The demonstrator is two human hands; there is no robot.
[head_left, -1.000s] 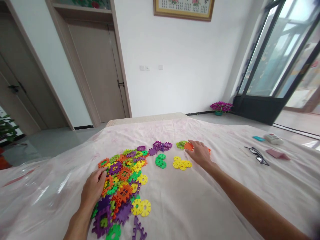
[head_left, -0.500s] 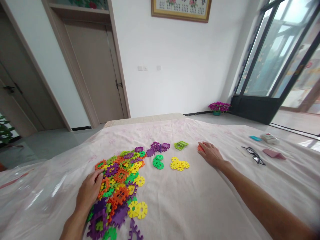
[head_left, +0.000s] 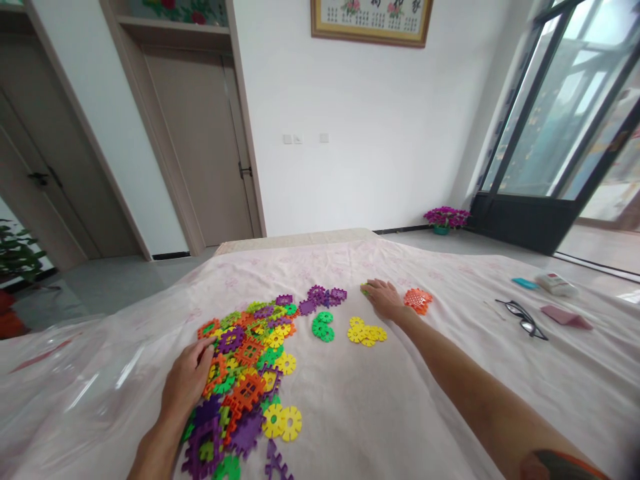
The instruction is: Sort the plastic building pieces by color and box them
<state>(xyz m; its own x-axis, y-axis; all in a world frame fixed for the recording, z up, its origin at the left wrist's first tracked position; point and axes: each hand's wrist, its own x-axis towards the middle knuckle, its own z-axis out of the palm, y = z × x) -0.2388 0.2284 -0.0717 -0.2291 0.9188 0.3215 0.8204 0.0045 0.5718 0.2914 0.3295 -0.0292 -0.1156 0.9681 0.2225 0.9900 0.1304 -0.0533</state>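
Observation:
A heap of interlocking plastic building pieces (head_left: 247,353) in orange, purple, yellow and green lies on the cloth. My left hand (head_left: 186,377) rests palm down against its left edge, thumb apart from the fingers, gripping nothing visible. Over the light green pieces (head_left: 365,288) my right hand (head_left: 384,299) lies flat with fingers stretched, hiding most of them. Just right of it is a small pile of orange pieces (head_left: 418,301). Yellow discs (head_left: 367,332), green discs (head_left: 323,327) and purple pieces (head_left: 320,297) form separate groups between the hands.
Black-framed glasses (head_left: 522,318), a pink cloth (head_left: 567,317), a blue packet (head_left: 525,283) and a white packet (head_left: 557,285) lie on the right. Clear plastic sheeting (head_left: 75,380) covers the left side of the pale bedspread-like cloth (head_left: 350,413).
My right hand has left the orange pieces and moved left onto the light green ones. The orange pile now shows uncovered. My left hand stays by the heap; the view has shifted slightly.

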